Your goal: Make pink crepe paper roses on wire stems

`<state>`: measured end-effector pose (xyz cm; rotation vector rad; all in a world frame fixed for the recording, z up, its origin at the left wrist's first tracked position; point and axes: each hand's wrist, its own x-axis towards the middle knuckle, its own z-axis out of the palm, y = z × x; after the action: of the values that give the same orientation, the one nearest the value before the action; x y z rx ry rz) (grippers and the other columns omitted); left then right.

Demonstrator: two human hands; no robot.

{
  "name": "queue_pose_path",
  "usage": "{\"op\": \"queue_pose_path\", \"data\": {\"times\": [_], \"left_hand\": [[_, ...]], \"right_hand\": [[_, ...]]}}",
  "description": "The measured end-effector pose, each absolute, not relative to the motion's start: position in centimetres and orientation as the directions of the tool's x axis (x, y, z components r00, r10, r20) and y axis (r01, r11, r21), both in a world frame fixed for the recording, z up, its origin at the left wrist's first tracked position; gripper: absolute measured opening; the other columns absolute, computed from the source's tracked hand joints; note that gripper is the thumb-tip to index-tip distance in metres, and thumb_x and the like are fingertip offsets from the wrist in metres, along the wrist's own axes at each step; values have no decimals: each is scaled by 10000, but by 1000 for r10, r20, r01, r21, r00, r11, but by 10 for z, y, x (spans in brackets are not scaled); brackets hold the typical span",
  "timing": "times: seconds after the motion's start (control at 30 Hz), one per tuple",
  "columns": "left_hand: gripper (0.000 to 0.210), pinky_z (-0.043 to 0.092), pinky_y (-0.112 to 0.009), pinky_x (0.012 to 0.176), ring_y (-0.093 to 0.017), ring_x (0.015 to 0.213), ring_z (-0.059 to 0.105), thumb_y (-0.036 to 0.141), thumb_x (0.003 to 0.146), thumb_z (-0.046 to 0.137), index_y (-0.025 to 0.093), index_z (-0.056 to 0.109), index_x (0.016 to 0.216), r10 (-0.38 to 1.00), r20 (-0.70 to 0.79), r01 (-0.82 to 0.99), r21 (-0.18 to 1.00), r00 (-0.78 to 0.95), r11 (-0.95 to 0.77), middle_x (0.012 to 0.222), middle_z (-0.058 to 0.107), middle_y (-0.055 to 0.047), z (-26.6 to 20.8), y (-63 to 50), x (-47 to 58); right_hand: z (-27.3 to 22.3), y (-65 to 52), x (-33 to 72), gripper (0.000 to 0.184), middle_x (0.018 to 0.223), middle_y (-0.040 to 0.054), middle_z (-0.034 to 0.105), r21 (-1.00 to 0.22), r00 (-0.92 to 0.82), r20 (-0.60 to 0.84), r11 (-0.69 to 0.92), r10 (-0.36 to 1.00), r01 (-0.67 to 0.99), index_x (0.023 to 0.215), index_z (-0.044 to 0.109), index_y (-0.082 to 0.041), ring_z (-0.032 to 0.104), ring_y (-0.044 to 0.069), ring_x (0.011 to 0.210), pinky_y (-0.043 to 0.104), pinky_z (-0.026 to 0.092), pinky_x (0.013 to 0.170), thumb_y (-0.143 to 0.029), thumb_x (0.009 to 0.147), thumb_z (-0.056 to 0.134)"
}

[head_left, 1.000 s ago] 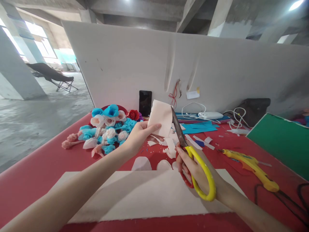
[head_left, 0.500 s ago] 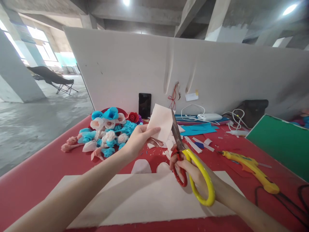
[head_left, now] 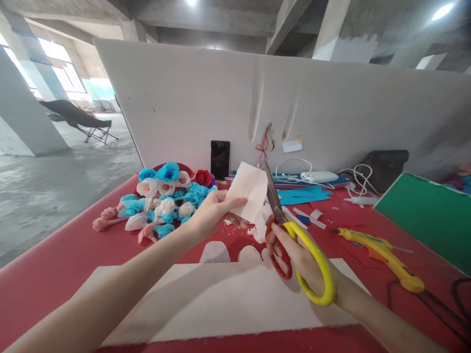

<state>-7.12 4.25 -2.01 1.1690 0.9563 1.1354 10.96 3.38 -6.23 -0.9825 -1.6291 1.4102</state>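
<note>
My left hand [head_left: 217,211] pinches a pale cream piece of paper [head_left: 249,189] between thumb and fingers, holding it up over the table. Scissors [head_left: 274,198] with one red and one yellow handle are gripped in my right hand [head_left: 294,250]. Their blades point up and away, at the right edge of the paper; whether they are cutting into it I cannot tell. Below my hands lies a large cream sheet [head_left: 206,299]. Rounded cut pieces [head_left: 214,252] lie along its far edge, and paper scraps [head_left: 309,218] are scattered behind the scissors.
Blue, white and pink paper flowers [head_left: 165,201] are heaped at the left. A phone [head_left: 220,159] leans on the white partition [head_left: 191,98]. On the right lie a yellow glue gun [head_left: 382,255] and a green board [head_left: 427,220]. Blue paper [head_left: 305,195] and a white power strip [head_left: 319,176] sit behind.
The paper has shifted slightly right and is tilted more. The scissors and my right hand have moved a little right and up. Both hands keep their hold.
</note>
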Motion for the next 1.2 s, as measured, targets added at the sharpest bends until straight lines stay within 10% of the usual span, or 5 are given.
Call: {"op": "queue_pose_path", "data": {"times": [0.87,1.2], "left_hand": [[216,439,-199,468,-103,435,569,262,686,639,78,612,576,992,73,-154,986,99,-58,483,620,-58,-23,57,-92],[262,418,-207,470,-108,410,559,268,675,645,100,576,486,995,74,-114,991,72,-66,399,568,-33,-24,53,-84]], "right_hand": [[-41,20,108,400,367,-74,377,-955,-315,-50,47,948,294,693,426,-189,291,54,257,180,254,290,-560,840,404],[-68,22,105,201,748,-6,582,-1000,-559,15,2,829,-24,969,453,-195,463,76,461,213,386,447,-278,785,451]]}}
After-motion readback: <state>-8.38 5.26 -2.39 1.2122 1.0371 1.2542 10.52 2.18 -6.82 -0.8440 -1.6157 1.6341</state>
